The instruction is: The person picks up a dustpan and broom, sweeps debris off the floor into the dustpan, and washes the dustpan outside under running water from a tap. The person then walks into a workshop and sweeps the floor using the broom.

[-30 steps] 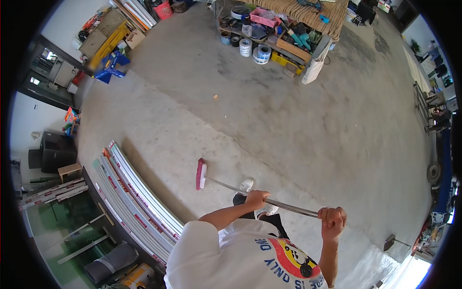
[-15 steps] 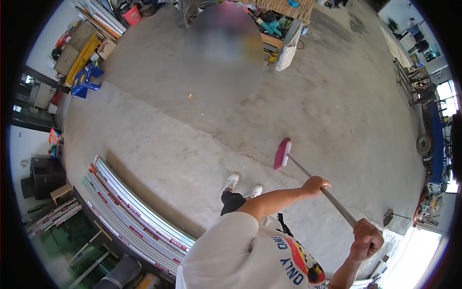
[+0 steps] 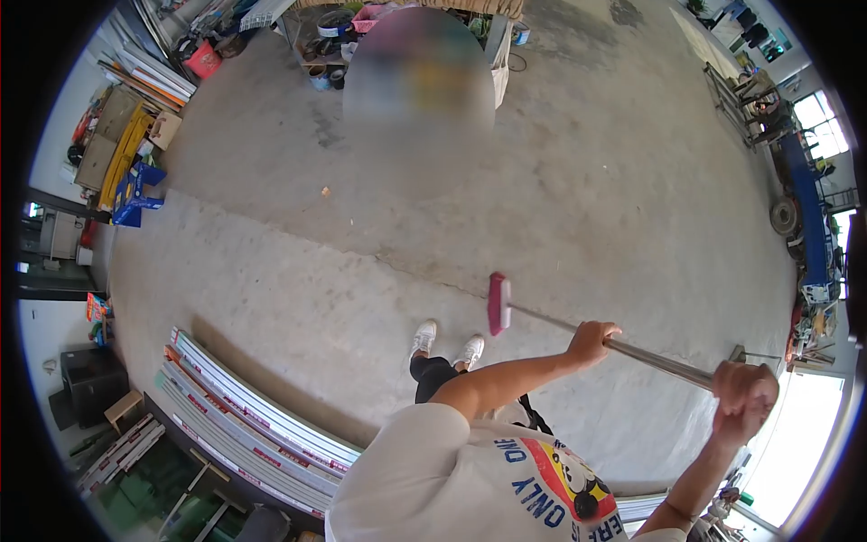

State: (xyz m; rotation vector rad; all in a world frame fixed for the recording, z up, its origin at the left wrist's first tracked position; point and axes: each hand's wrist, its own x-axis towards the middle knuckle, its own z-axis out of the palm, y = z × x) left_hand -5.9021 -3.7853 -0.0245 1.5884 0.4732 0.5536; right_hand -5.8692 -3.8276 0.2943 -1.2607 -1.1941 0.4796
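Note:
A broom with a magenta and white head (image 3: 498, 304) rests on the concrete floor, just right of the white shoes (image 3: 446, 343). Its metal pole (image 3: 664, 363) slants down to the right. Partway along the pole, my left hand (image 3: 591, 344) is wrapped round it. Near the pole's upper end is my right hand (image 3: 745, 394), closed round it too and slightly blurred.
Long wrapped profiles (image 3: 262, 420) lie at the lower left, near a black box (image 3: 93, 383). A blue stand (image 3: 135, 194) is at the left edge. A cluttered workbench (image 3: 316, 50), partly blurred out, stands at the top. A blue wheeled frame (image 3: 806, 212) is at the right.
The broom head first went right and away from beside the profiles, then came slightly back left towards the shoes. Both hands moved right with the pole and stayed closed on it. The view has shifted.

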